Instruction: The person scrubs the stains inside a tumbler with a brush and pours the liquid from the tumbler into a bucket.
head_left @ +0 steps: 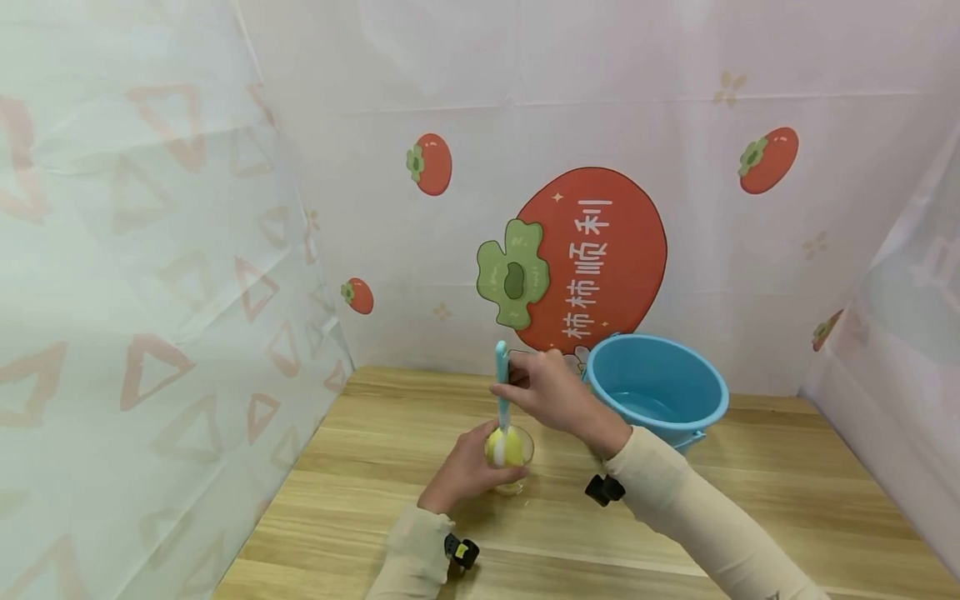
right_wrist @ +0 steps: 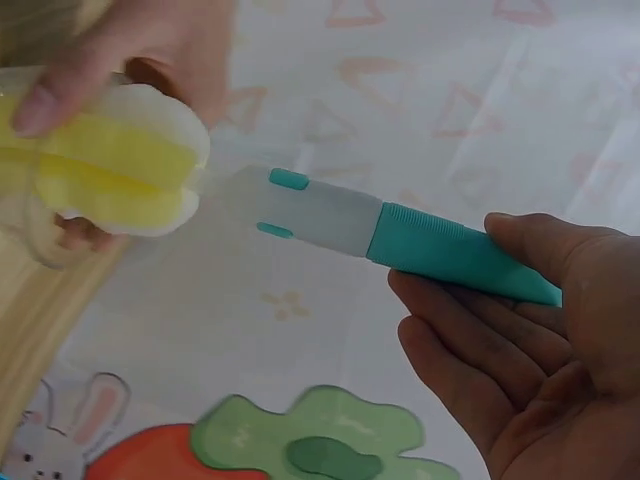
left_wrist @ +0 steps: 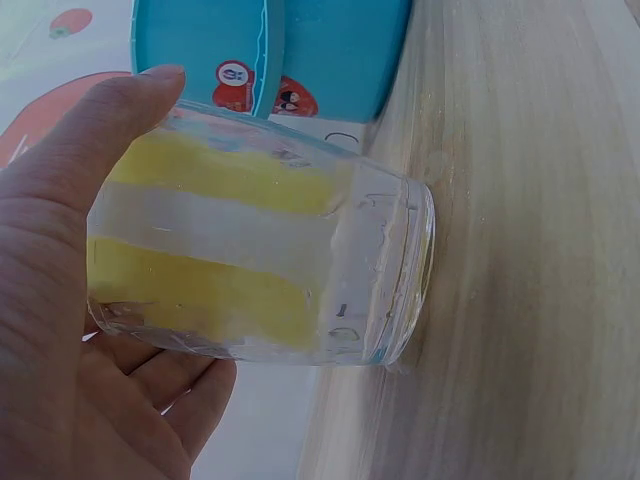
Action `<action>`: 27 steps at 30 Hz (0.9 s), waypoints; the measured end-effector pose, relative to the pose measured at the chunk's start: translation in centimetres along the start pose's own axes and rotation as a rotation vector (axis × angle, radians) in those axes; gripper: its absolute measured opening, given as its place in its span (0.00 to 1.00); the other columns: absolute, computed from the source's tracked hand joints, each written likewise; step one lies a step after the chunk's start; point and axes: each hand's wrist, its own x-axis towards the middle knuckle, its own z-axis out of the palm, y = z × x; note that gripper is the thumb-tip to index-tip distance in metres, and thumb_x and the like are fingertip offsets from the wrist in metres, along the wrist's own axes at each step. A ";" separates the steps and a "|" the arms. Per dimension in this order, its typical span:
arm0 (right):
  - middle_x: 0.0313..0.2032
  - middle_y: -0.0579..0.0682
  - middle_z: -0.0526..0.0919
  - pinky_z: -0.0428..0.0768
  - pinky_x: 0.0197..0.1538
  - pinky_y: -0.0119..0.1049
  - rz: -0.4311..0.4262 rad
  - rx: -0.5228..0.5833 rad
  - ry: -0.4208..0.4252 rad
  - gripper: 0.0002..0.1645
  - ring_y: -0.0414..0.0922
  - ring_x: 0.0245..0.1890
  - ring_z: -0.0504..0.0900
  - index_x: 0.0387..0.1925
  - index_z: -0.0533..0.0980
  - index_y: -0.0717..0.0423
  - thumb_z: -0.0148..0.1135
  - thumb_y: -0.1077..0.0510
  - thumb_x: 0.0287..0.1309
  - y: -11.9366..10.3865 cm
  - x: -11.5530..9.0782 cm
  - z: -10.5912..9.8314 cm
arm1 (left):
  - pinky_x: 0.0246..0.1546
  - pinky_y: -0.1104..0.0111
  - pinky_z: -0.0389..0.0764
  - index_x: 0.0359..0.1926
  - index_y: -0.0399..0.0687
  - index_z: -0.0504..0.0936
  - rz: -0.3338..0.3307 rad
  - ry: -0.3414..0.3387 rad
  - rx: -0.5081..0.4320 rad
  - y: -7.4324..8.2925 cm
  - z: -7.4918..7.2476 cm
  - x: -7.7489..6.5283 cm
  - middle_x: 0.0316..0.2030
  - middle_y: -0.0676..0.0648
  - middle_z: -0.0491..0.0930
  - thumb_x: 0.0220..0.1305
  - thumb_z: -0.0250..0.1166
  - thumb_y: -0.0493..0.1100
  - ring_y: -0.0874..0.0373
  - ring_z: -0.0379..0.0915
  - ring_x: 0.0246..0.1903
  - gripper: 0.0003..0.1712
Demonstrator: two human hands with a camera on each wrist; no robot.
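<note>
In from the table edges (head_left: 420,377), apart from bucket (head_left: 652,371), glass (left_wrist: 345,270) holds brush (right_wrist: 440,243).

A blue bucket (head_left: 660,375) is standing on the wooden table (head_left: 570,542) near the back sheet (head_left: 600,67), red pictures (left_wrist: 235,95) decorating its side. The sheet is showing a big red persimmon (head_left: 622,267) with white lettering (head_left: 592,225), while smaller persimmons (head_left: 772,162) are dotting the space around it and a printed rabbit (right_wrist: 60,450) is appearing beside it. Another sheet (head_left: 210,250) is hanging at left, carrying outlined triangles (head_left: 135,367).
</note>
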 end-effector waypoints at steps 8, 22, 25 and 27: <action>0.37 0.50 0.93 0.89 0.47 0.36 0.014 0.036 0.036 0.07 0.41 0.39 0.93 0.36 0.84 0.55 0.73 0.56 0.66 -2.2 1.1 -2.9 | 0.37 0.69 0.79 0.49 0.61 0.76 0.076 0.004 0.007 -0.3 0.0 0.1 0.33 0.58 0.78 0.59 0.80 0.58 0.66 0.75 0.31 0.25; 0.36 0.47 0.92 0.89 0.45 0.34 0.026 0.029 0.005 0.05 0.39 0.38 0.93 0.35 0.83 0.53 0.73 0.58 0.66 0.2 -0.1 0.5 | 0.34 0.70 0.80 0.56 0.57 0.79 0.036 -0.006 -0.006 -0.4 0.0 0.1 0.36 0.57 0.81 0.59 0.80 0.61 0.66 0.75 0.31 0.30; 0.36 0.47 0.91 0.89 0.44 0.32 0.035 0.032 -0.020 0.05 0.39 0.38 0.92 0.36 0.83 0.52 0.73 0.60 0.66 0.6 -0.6 1.4 | 0.36 0.70 0.79 0.56 0.57 0.78 0.000 -0.012 -0.011 -0.4 0.0 0.0 0.38 0.58 0.81 0.58 0.79 0.63 0.66 0.76 0.33 0.31; 0.35 0.46 0.90 0.88 0.44 0.31 0.034 0.026 -0.031 0.05 0.38 0.38 0.92 0.36 0.82 0.51 0.73 0.59 0.66 0.8 -0.7 1.6 | 0.36 0.69 0.79 0.54 0.58 0.78 -0.009 -0.014 -0.015 -0.4 0.0 0.0 0.38 0.57 0.81 0.58 0.78 0.65 0.65 0.76 0.33 0.31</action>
